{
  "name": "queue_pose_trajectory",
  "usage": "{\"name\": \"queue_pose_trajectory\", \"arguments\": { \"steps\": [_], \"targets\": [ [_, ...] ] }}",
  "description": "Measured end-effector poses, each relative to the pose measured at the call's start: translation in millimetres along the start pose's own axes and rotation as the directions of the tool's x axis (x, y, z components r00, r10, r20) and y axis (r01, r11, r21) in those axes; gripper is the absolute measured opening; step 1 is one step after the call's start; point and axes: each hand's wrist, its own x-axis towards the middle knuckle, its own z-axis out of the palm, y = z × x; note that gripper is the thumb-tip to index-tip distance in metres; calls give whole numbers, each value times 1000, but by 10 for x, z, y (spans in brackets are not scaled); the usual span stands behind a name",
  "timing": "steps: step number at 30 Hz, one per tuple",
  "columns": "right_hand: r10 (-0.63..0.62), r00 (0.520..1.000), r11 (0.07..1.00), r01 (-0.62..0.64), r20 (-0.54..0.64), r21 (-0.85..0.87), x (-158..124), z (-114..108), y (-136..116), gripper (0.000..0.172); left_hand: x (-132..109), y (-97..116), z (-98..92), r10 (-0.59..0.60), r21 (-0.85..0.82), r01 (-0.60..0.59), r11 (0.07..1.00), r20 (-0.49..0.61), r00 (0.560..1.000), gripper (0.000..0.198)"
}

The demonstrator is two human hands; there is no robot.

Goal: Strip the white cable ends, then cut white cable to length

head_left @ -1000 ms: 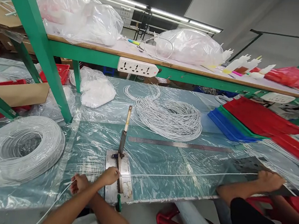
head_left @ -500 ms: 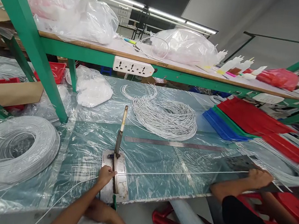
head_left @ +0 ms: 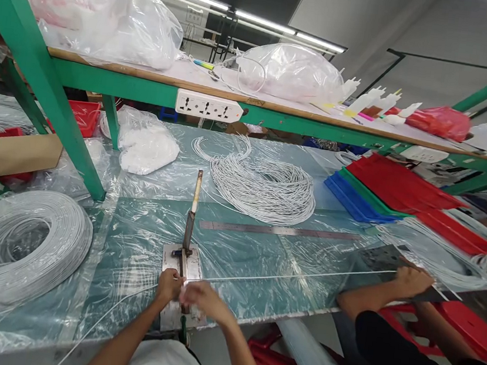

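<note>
My left hand (head_left: 170,286) is closed in a pinch on a white cable (head_left: 276,278) at the left side of a small lever cutter. The cutter's worn white base (head_left: 172,255) sits at the table's front edge, and its lever (head_left: 194,206) stands upright. My right hand (head_left: 206,301) is over the right part of the base, close to the cable; its fingertips are smeared by motion, so whether they touch the cable is unclear. To the right, the cable runs across the table to a co-worker's hand (head_left: 412,281). To the left, it droops over the front edge.
A large cable coil (head_left: 63,237) lies at the left, and a looser bundle of cut cables (head_left: 263,200) behind the cutter. A steel ruler (head_left: 277,230) lies between. Stacked red, green and blue trays (head_left: 402,193) sit at the right. A green-framed shelf (head_left: 122,82) crosses above.
My right hand has come up from below the table edge to the cutter base. My left hand keeps its pinch on the cable. The view has shifted slightly.
</note>
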Motion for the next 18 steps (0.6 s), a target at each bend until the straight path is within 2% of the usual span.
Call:
{"name": "queue_pose_trajectory", "arguments": {
  "steps": [3, 5, 8, 10, 14, 18],
  "targets": [
    [-133, 986, 990, 138, -103, 41, 432, -177, -439, 17, 5, -5, 7, 2, -7, -2, 1000, 1, 1000, 23],
    [-181, 968, 979, 194, -172, 59, 774, -214, -744, 23, 5, -9, 12, 13, -13, -13, 1000, -3, 1000, 24],
    [-171, 967, 978, 190, -189, 84, 1240, -164, -1153, 37, -3, -9, 10, 27, -20, -27, 999, -4, 1000, 26],
    [-142, 975, 981, 162, -168, 106, 1448, -106, -1361, 51, -14, -1, 2, 38, -21, -38, 999, -3, 999, 28],
    [-106, 990, 982, 118, -92, 144, 1537, -59, -1576, 77, -29, 17, -13, 53, -14, -53, 998, -14, 999, 29],
    [-83, 996, 979, 86, -22, 185, 1269, -155, -1569, 86, -16, 6, 3, 34, -15, -34, 999, -11, 999, 29]
  ]
}}
